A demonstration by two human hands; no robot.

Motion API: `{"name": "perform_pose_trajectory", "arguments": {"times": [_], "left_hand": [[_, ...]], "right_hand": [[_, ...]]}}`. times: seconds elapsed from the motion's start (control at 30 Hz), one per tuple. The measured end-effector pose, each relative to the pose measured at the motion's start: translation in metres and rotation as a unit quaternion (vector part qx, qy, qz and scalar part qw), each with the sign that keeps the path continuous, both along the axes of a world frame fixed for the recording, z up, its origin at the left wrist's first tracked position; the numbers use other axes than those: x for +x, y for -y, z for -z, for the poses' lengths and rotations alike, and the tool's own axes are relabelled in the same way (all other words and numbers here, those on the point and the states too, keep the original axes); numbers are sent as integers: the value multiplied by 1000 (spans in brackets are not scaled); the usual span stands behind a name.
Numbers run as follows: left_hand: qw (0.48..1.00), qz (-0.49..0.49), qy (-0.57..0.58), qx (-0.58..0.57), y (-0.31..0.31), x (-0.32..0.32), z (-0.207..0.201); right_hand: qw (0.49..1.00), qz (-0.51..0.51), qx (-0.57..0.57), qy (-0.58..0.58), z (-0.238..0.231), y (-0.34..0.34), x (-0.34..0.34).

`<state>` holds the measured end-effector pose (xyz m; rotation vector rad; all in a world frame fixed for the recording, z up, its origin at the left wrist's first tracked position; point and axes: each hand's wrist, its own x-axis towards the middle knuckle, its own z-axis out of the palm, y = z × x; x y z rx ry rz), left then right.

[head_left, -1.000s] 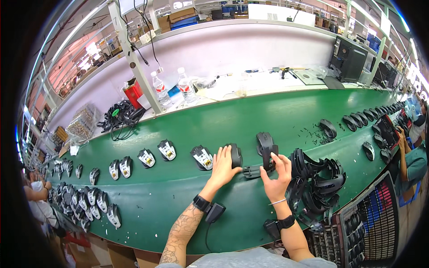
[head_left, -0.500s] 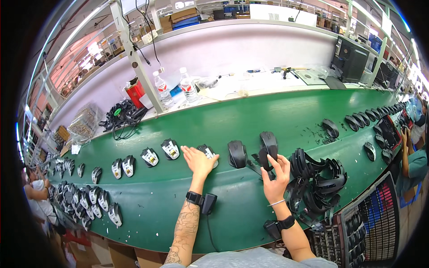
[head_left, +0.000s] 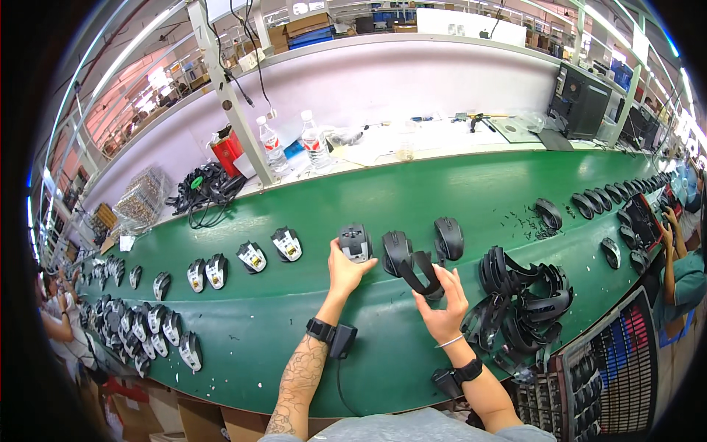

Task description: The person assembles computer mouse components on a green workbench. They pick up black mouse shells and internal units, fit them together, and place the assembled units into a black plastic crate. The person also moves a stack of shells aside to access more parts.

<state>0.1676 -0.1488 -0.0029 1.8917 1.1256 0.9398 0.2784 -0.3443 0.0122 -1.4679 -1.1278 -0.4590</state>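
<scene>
My left hand [head_left: 345, 273] has its thumb and fingers around the sides of a dark computer mouse [head_left: 355, 237], whose grey end faces me. Between the thumb and fingers of my right hand [head_left: 446, 303] is a curved black plastic strip [head_left: 422, 278], tilted over the belt. Just beyond that strip lies a black mouse [head_left: 396, 249], and another black mouse [head_left: 448, 237] rests to its right. Both of these are apart from my fingers.
A tangled heap of curved black strips [head_left: 541, 306] lies right of my right hand. Mice with white and yellow parts [head_left: 252, 256] sit leftward on the green belt [head_left: 294, 199]. A black crate [head_left: 611, 361] stands near right. Co-workers' hands [head_left: 669, 230] show at the sides.
My left hand has closed around the mouse it was spread over, and the mouse now shows more dark surface. My right hand has drawn the black strip left and nearer, away from the right-hand mouse.
</scene>
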Motion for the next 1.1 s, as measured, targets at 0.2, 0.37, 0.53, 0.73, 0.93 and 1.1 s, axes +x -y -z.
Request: {"name": "perform_pose_trajectory", "arguments": {"times": [0.2, 0.37, 0.53, 0.73, 0.93, 1.1], "left_hand": [[845, 158, 312, -405, 32, -3, -22], [843, 181, 308, -403, 61, -2, -38], [821, 224, 333, -405, 76, 1, -25], [853, 257, 299, -343, 91, 3, -19], [880, 237, 322, -256, 93, 6, -13], [854, 207, 397, -266, 86, 2, -15]], "right_hand": [[990, -47, -20, -130, -1, -1, -3], [993, -67, -16, -94, -2, 1, -11], [993, -60, -19, -104, -1, -3, -18], [992, -51, -31, -112, -1, -4, -17], [995, -35, -82, -44, 2, -5, -14], [902, -191, -20, -386, 14, -12, -16]]}}
